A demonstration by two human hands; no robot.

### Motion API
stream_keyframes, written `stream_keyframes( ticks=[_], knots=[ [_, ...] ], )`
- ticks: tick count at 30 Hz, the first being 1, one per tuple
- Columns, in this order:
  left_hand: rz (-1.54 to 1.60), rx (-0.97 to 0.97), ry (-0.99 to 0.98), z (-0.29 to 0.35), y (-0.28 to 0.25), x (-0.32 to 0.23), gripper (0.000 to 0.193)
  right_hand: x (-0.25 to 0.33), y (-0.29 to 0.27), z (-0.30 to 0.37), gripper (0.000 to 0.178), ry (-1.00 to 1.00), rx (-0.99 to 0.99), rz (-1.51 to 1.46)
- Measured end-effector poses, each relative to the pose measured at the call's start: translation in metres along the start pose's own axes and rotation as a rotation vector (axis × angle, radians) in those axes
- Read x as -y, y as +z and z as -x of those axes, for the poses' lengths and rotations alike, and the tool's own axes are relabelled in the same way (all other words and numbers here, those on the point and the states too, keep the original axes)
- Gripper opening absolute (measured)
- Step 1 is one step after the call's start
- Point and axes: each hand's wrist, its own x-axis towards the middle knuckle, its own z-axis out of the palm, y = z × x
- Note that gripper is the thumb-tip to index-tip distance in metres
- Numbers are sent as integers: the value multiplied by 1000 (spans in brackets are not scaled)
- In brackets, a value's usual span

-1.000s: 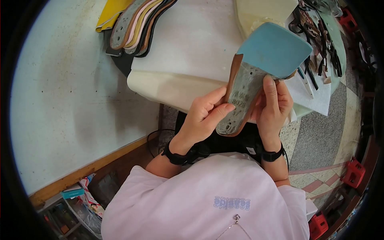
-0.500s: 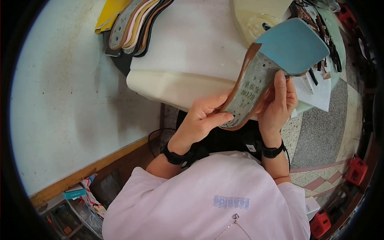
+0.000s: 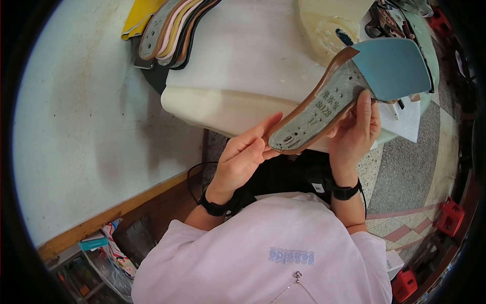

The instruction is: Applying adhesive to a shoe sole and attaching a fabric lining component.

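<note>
A shoe insole (image 3: 319,111) is tilted in front of me, its grey patterned underside facing up. It has a brown rim and a light blue front part (image 3: 397,68). My right hand (image 3: 356,129) grips its right edge near the middle, thumb on top and fingers curled beneath. My left hand (image 3: 244,154) is at the narrow heel end, with thumb and lower fingers against the rim there. Its index finger stretches out along the left side, and the lower fingertips are partly hidden behind the insole.
A stack of insoles (image 3: 174,33) in several colours lies at the far left of the pale padded table (image 3: 228,66), beside a yellow piece (image 3: 135,20). A translucent cream container (image 3: 329,30) stands behind the insole. Dark strips (image 3: 385,23) lie at the far right. Red stools (image 3: 449,218) stand on the floor.
The insole has shifted right and turned flatter, showing more of its heel end. My left thumb has slid off its face to the heel rim, and the left index finger has straightened.
</note>
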Motion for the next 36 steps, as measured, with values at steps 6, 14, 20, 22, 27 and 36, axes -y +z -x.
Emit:
stream_keyframes(
  ticks=[6,14,20,22,27,36],
  knots=[
    [-327,-200,52,2,4,16,34,2,1,1,18,6,-1,5],
    [-979,-288,257,-4,12,15,17,3,3,0,16,-55,-28,100],
    [-763,-62,42,-8,5,11,22,8,8,-13,20,-106,92,255],
    [-590,-85,43,-6,11,9,24,17,22,-11,25,-13,319,166],
    [-486,-173,253,-16,11,5,29,25,32,6,22,23,385,208],
    [-543,-318,448,-34,14,8,15,2,25,31,31,3,465,572]
  ],
)
